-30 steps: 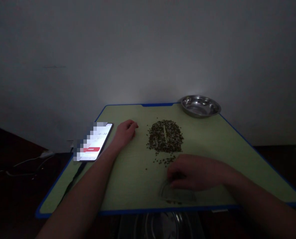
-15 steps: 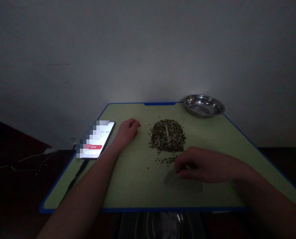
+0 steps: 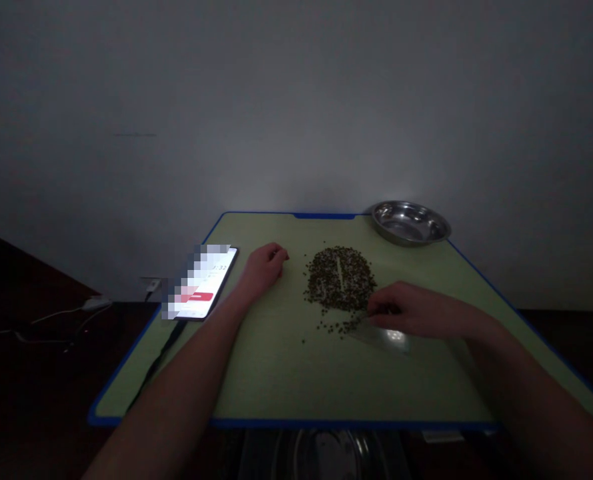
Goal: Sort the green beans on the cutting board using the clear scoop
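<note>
Well left of the left hand, a white adapter (image 3: 96,303) with cables lies beyond the table (image 3: 276,373). Nearer that hand, on its left, is a lit phone (image 3: 204,290) showing a red button; a dark strap (image 3: 159,357) runs from it toward the near edge. The left hand (image 3: 266,265) rests on the table, loosely closed; whether it contains anything cannot be told. To its right lies a pile of small dark grains (image 3: 321,277), a pale stick (image 3: 340,273) upon it, with loose grains (image 3: 334,327) on the near side. The right hand (image 3: 391,310), just beside the pile's near right edge, has its fingers pinched on a clear flat piece (image 3: 386,339), which extends below them. Beyond that hand, slightly right, sits a steel bowl (image 3: 410,223) at the far edge.
</note>
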`<state>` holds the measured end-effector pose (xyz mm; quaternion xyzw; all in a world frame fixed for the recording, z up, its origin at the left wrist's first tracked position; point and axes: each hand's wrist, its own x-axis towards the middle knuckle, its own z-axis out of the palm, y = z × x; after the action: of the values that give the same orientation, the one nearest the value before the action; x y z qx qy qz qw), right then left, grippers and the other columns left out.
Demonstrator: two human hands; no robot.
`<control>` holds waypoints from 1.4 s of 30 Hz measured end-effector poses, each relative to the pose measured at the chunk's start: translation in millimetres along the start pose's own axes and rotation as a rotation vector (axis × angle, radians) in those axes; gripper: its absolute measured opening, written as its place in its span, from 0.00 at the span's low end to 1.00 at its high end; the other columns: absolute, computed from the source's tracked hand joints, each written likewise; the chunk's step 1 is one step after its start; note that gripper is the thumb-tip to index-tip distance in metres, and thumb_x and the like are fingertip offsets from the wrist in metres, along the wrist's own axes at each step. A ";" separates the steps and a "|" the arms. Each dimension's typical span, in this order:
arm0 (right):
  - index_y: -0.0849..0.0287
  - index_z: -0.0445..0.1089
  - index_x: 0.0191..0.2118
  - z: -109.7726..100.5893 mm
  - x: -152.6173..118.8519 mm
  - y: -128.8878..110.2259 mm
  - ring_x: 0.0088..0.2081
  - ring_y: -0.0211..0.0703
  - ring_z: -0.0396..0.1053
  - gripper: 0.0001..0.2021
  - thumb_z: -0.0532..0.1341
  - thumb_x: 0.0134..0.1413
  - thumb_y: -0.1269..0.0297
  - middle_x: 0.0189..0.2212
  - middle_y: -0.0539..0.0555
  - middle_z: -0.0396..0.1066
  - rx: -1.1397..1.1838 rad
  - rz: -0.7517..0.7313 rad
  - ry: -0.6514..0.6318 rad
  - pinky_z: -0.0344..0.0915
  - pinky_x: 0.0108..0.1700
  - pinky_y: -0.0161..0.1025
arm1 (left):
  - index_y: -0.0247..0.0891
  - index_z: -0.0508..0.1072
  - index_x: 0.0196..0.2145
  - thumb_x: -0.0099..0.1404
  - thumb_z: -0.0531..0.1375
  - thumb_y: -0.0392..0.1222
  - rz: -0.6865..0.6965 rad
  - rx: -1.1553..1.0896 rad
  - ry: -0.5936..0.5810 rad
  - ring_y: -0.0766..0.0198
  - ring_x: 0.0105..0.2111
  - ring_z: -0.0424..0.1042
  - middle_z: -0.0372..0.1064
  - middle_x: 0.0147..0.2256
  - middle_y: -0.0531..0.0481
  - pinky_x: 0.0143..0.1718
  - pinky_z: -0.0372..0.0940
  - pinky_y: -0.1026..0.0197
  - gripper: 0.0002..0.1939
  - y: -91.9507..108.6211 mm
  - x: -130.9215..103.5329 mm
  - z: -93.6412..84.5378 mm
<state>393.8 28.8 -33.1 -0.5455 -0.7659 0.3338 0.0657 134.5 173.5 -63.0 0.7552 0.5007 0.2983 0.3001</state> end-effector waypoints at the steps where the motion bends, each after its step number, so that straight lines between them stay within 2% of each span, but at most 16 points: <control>1: 0.60 0.70 0.29 0.6 0.9 0.3 0.25 0.36 0.60 0.10 0.58 0.57 0.61 0.23 0.48 0.64 0.008 0.003 0.008 0.54 0.26 0.35 | 0.38 0.70 0.27 0.60 0.51 0.46 0.003 0.000 -0.001 0.63 0.21 0.63 0.62 0.17 0.54 0.25 0.54 0.61 0.12 -1.0 0.5 0.4; 10: 0.61 0.71 0.32 8.6 11.5 -9.5 0.26 0.36 0.62 0.08 0.58 0.57 0.63 0.25 0.49 0.69 0.017 -0.039 0.029 0.56 0.27 0.34 | 0.38 0.69 0.26 0.61 0.51 0.45 0.035 -0.018 -0.007 0.65 0.21 0.63 0.63 0.18 0.54 0.25 0.54 0.62 0.12 -5.7 1.8 1.9; 16: 0.62 0.71 0.32 7.5 14.3 -14.8 0.26 0.36 0.61 0.08 0.57 0.57 0.64 0.25 0.49 0.68 0.009 -0.024 0.014 0.56 0.27 0.34 | 0.38 0.69 0.26 0.61 0.51 0.45 0.032 0.003 -0.006 0.64 0.22 0.64 0.64 0.18 0.53 0.26 0.54 0.62 0.12 -4.3 1.7 2.5; 23: 0.60 0.69 0.29 3.1 24.5 -27.6 0.25 0.35 0.60 0.10 0.57 0.58 0.62 0.22 0.48 0.64 -0.103 -0.035 0.014 0.52 0.26 0.35 | 0.37 0.69 0.27 0.62 0.51 0.46 0.068 0.025 -0.012 0.63 0.24 0.65 0.66 0.21 0.52 0.27 0.54 0.61 0.13 -7.5 1.9 2.8; 29: 0.59 0.69 0.27 1.9 35.8 -40.6 0.24 0.35 0.60 0.10 0.57 0.57 0.63 0.22 0.48 0.66 -0.209 -0.082 0.014 0.51 0.27 0.36 | 0.37 0.69 0.27 0.62 0.51 0.47 0.086 0.050 -0.009 0.63 0.25 0.64 0.66 0.22 0.51 0.26 0.53 0.61 0.14 -8.3 1.8 3.4; 42: 0.58 0.74 0.35 8.6 49.5 -56.9 0.29 0.39 0.67 0.08 0.58 0.57 0.64 0.29 0.52 0.74 -0.230 -0.162 -0.016 0.56 0.31 0.36 | 0.37 0.71 0.28 0.62 0.51 0.47 0.084 0.078 -0.013 0.62 0.26 0.66 0.70 0.24 0.49 0.27 0.54 0.61 0.14 -6.5 0.8 2.6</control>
<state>325.1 58.2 -19.6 -0.4833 -0.8411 0.2419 0.0233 133.0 175.9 -69.4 0.7886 0.4777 0.2861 0.2607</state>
